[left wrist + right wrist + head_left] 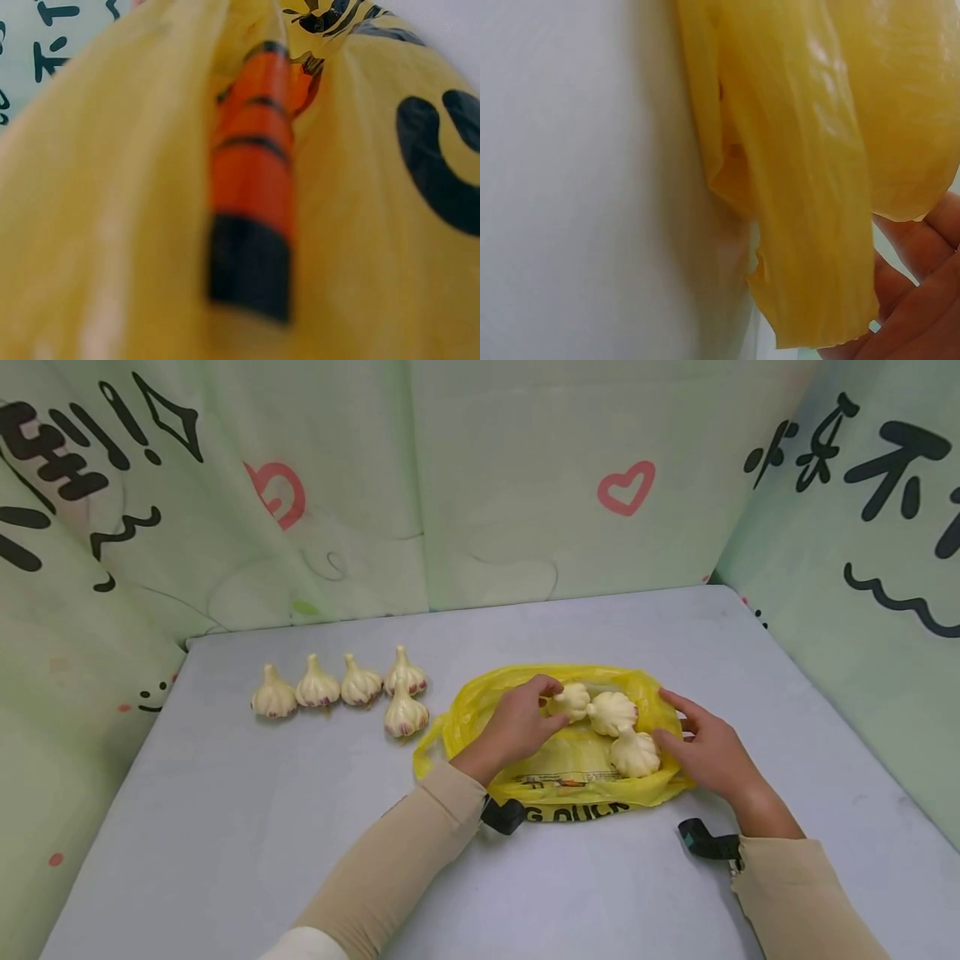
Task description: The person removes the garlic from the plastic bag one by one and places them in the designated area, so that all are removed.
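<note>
A yellow plastic bag [562, 756] lies on the table with its mouth spread wide. Inside it sit three garlic bulbs: the left one [573, 702], the middle one [612, 713] and the front one [635, 753]. My left hand [517, 722] reaches over the bag's rim and pinches the left bulb by its stem, between thumb and fingers. On the other side, my right hand [708, 747] holds the bag's right rim, thumb inward. Close up, bag film [360, 187] fills the left wrist view, hiding that hand. The right wrist view shows fingers [922, 247] behind the yellow film.
Left of the bag, several garlic bulbs [317, 683] stand in a row, stems up, with another bulb [406, 713] in front of the row's right end. The pale table [247, 827] is backed and flanked by printed curtains [510, 493].
</note>
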